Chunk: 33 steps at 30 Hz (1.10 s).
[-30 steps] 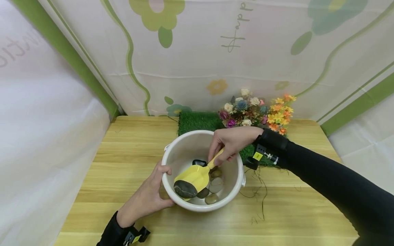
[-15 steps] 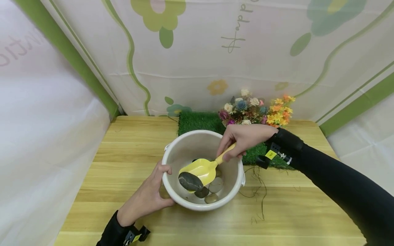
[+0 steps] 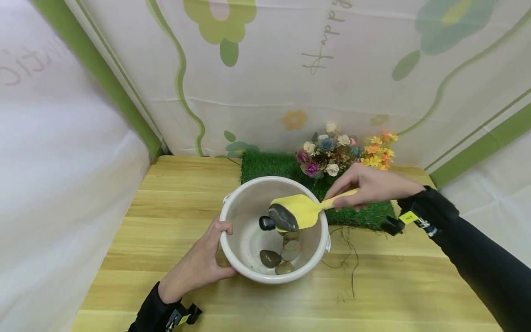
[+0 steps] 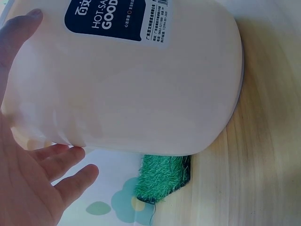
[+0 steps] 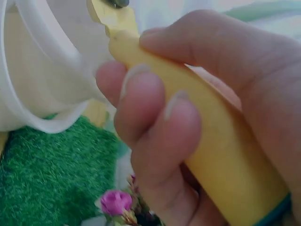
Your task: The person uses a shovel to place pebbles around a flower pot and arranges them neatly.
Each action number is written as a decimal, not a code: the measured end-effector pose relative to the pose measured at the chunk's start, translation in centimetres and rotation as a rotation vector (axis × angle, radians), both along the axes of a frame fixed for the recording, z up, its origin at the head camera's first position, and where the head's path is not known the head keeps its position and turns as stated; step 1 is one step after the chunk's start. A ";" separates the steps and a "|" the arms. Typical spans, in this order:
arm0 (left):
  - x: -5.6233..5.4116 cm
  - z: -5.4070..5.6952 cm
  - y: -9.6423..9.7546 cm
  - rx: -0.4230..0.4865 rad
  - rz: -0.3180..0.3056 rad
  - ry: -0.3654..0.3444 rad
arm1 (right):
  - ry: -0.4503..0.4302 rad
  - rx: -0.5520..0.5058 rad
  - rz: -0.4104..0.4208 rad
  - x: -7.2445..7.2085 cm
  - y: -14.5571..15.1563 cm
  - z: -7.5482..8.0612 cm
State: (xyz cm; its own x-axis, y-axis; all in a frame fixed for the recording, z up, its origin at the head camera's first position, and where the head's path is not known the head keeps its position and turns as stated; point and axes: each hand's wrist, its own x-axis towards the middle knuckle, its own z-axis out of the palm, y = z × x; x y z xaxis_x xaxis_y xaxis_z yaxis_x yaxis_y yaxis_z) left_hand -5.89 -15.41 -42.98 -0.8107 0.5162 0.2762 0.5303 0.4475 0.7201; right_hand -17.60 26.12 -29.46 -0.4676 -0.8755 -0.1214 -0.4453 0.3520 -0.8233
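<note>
1. Scoop (image 3: 303, 211) is hanging over the bucket (image 3: 271, 278), blade above the opening, handle crossing the right side of the rim.
2. Veined stone (image 3: 284, 217), dark grey with a pale line, is lying at the blade's front lip.
3. Right hand (image 3: 369, 184) is holding the scoop handle; fingers are curling in, pinching it against the thumb. Right wrist view is showing fingertips bunching close together on one side, thumb pressing on the other.
4. Left hand (image 3: 203, 253) is gripping the bucket's left side: a fingertip is hooking over the rim, thumb is lying against the outer wall. Left wrist view is showing the lower fingers spreading slightly apart; their full contact I'm not able to tell.
5. Bucket is standing on the table (image 3: 166, 193); left wrist view is showing a dark label (image 4: 106, 19) on its wall.
6. Inside the bucket, loose stones are lying: black stone (image 3: 267, 223) towards the far side, dark stone (image 3: 270, 258) and tan stone (image 3: 284, 268) towards the near side, grey stone (image 3: 290, 251) just beside them.
7. Grass mat (image 3: 267, 162) is lying behind the bucket, bouquet (image 3: 327, 154) sitting on it; orange flowers (image 3: 375, 151) are showing just right.
</note>
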 end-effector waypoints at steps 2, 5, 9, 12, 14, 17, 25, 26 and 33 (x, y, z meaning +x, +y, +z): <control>0.0 0.0 0.0 0.005 -0.003 0.005 | 0.038 -0.008 -0.032 0.4 1.2 0.2; 0.0 -0.1 0.1 0.013 -0.006 0.018 | 0.097 -0.007 -0.090 0.9 3.0 0.6; 0.0 -0.2 0.1 0.014 -0.006 0.032 | 0.131 -0.018 -0.162 1.7 5.2 1.2; 0.0 -0.2 0.1 0.009 -0.005 0.029 | 0.148 -0.026 -0.230 2.3 6.7 1.1; 0.0 -0.1 0.1 0.007 -0.003 0.024 | 0.154 -0.017 -0.283 2.9 7.7 0.9; 0.0 0.0 0.1 0.008 -0.001 0.013 | 0.137 0.004 -0.367 3.7 9.1 0.4; 0.0 0.0 0.0 0.003 -0.005 0.014 | 0.003 -0.084 -0.472 4.6 12.6 -2.0; 0.0 0.0 0.0 0.001 -0.006 0.014 | -0.004 -0.098 -0.478 4.6 13.0 -2.3; 0.1 0.1 0.1 0.002 -0.007 0.003 | -0.018 -0.078 -0.584 5.0 15.5 -4.3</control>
